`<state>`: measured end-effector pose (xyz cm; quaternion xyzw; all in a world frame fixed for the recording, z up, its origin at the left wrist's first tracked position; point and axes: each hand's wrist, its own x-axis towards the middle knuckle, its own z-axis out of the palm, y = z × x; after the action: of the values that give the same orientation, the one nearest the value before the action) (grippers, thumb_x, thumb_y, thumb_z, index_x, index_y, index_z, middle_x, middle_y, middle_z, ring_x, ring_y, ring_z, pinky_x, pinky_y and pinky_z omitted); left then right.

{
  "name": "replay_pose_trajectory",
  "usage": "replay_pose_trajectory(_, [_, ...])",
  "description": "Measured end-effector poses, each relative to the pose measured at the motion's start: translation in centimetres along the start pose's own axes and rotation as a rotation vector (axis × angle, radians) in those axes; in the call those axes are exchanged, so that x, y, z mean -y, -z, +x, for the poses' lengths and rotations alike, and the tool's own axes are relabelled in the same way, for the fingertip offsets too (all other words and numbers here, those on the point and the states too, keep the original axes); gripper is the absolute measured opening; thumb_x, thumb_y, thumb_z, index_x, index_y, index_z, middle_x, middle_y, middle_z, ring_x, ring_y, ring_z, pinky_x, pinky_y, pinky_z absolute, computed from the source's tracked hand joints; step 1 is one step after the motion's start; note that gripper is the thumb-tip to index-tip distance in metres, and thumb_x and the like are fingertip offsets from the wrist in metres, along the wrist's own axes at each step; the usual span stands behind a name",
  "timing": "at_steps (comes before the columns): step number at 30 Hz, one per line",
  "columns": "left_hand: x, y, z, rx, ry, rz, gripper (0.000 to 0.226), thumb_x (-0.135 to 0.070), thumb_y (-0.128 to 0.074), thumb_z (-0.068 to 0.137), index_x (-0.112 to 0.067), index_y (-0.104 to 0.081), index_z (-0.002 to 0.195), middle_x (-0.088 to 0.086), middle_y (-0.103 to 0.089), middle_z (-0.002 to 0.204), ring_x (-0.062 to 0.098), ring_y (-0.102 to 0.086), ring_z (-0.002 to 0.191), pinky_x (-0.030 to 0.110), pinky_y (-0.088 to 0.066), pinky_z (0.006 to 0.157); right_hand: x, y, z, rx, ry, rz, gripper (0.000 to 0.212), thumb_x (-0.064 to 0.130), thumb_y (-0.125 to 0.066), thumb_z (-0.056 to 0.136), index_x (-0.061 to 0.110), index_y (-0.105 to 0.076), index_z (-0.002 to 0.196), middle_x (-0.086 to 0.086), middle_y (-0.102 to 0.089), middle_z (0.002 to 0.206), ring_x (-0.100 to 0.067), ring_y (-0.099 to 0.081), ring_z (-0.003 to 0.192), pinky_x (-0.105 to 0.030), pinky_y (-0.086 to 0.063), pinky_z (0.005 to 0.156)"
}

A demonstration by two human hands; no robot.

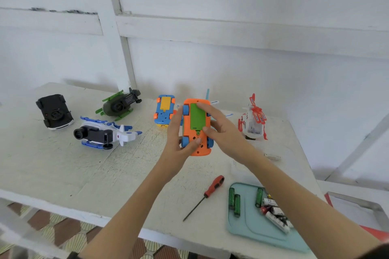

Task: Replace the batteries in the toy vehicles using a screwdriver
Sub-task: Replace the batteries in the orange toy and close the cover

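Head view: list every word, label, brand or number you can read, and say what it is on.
No text can be read.
White batteries in the teal tray: dark print, too blurred.
Green helicopter: label on its underside, too small.
Black car: red mark, not legible.
Orange car: no print visible.

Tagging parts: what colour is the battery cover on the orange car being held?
Green, on the orange car; battery cover shows clearly in the head view.
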<state>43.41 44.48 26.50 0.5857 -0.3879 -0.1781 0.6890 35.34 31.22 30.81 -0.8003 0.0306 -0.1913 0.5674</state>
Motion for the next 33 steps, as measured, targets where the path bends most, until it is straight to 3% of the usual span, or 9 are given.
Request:
replay_pose_trajectory(4, [0.9, 1.0, -0.6, 0.037, 0.069, -0.006, 0.087, -0.040, -0.075, 0.072, -0.074, -0.021, 0.130, -0.002, -0.022, 0.160, 0.024, -0.052, 0.130, 0.032, -0.056, 0.087, -1.2, -0.8, -0.1, 0.009, -0.005, -0.049, 0.060, 0.001, -0.045, 0.094, 0.050, -0.039, 0.127, 0.007, -0.034, 0.144, -0.016, -0.041, 0.129, -0.040, -0.049, 0.096])
replay_pose_trajectory(9, [1.2, 1.8, -0.6, 0.077, 0.088, 0.056, 0.095, -0.045, -0.080, 0.069, -0.078, -0.014, 0.130, -0.001, -0.016, 0.160, 0.033, -0.031, 0.143, 0.044, -0.053, 0.097, -1.3, -1.4, 0.2, 0.019, 0.014, -0.069, 0.062, -0.001, -0.045, 0.094, 0.052, -0.036, 0.124, 0.004, -0.031, 0.144, -0.020, -0.039, 0.130, -0.039, -0.051, 0.094])
replay_pose_trajectory(13, [0.9, 1.7, -0.9, -0.003, 0.061, -0.027, 0.087, -0.027, -0.076, 0.083, -0.072, -0.019, 0.131, 0.000, -0.025, 0.157, 0.023, -0.049, 0.132, 0.028, -0.055, 0.086, -1.0, -1.4, 0.5, 0.062, 0.029, -0.039, 0.060, 0.002, -0.046, 0.094, 0.052, -0.038, 0.127, 0.005, -0.032, 0.145, -0.018, -0.040, 0.130, -0.041, -0.049, 0.097])
replay_pose_trajectory(16, [1.1, 1.9, -1.1, -0.067, 0.049, -0.049, 0.083, -0.018, -0.069, 0.088, -0.064, -0.018, 0.134, -0.001, -0.029, 0.156, 0.015, -0.055, 0.126, 0.025, -0.055, 0.083, -0.2, -1.1, 0.2, 0.127, 0.007, 0.013, 0.058, 0.006, -0.043, 0.097, 0.052, -0.033, 0.130, 0.010, -0.033, 0.147, -0.012, -0.045, 0.126, -0.018, -0.045, 0.096])
replay_pose_trajectory(18, [1.3, 2.5, -1.4, -0.115, 0.066, -0.035, 0.082, -0.013, -0.065, 0.091, -0.061, -0.016, 0.137, -0.002, -0.032, 0.155, 0.013, -0.056, 0.125, 0.031, -0.056, 0.089, -0.2, -0.6, -0.5, 0.143, -0.021, -0.119, 0.058, 0.009, -0.043, 0.097, 0.055, -0.026, 0.129, 0.014, -0.033, 0.141, -0.006, -0.046, 0.122, -0.006, -0.040, 0.089])
replay_pose_trajectory(21, [1.6, 3.4, -1.8, -0.153, 0.081, -0.060, 0.081, -0.013, -0.065, 0.092, -0.060, -0.016, 0.136, -0.006, -0.041, 0.149, 0.015, -0.057, 0.123, 0.044, -0.052, 0.098, -1.9, 0.7, -2.1, 0.231, -0.097, -0.396, 0.057, 0.010, -0.055, 0.091, 0.049, -0.036, 0.128, 0.007, -0.044, 0.127, -0.009, -0.050, 0.108, -0.023, -0.045, 0.092])
replay_pose_trajectory(24, [2.1, 3.9, -2.2, -0.170, 0.078, -0.090, 0.079, -0.022, -0.066, 0.086, -0.064, -0.020, 0.133, -0.007, -0.039, 0.151, 0.018, -0.055, 0.126, 0.047, -0.051, 0.098, -4.2, 1.1, -3.3, 0.544, -0.170, -0.744, 0.038, 0.013, -0.066, 0.083, 0.029, -0.060, 0.118, 0.003, -0.055, 0.115, -0.011, -0.049, 0.103, -0.026, -0.042, 0.091])
replay_pose_trajectory(26, [2.3, 3.9, -2.3, -0.177, 0.084, -0.094, 0.077, -0.025, -0.064, 0.084, -0.066, -0.020, 0.133, -0.005, -0.036, 0.152, 0.020, -0.054, 0.128, 0.047, -0.051, 0.098, -5.3, 0.7, -3.8, 0.691, -0.157, -0.932, 0.034, 0.016, -0.067, 0.080, 0.025, -0.064, 0.113, 0.002, -0.055, 0.115, -0.015, -0.046, 0.104, -0.031, -0.040, 0.092])
replay_pose_trajectory(33, [2.8, 3.8, -2.2, -0.195, 0.093, -0.108, 0.073, -0.028, -0.064, 0.083, -0.073, -0.025, 0.125, -0.007, -0.034, 0.153, 0.019, -0.053, 0.128, 0.045, -0.052, 0.096, -6.2, -0.6, -4.2, 0.694, -0.097, -1.074, 0.027, 0.022, -0.067, 0.081, 0.022, -0.064, 0.108, 0.001, -0.051, 0.111, -0.016, -0.042, 0.103, -0.028, -0.033, 0.080])
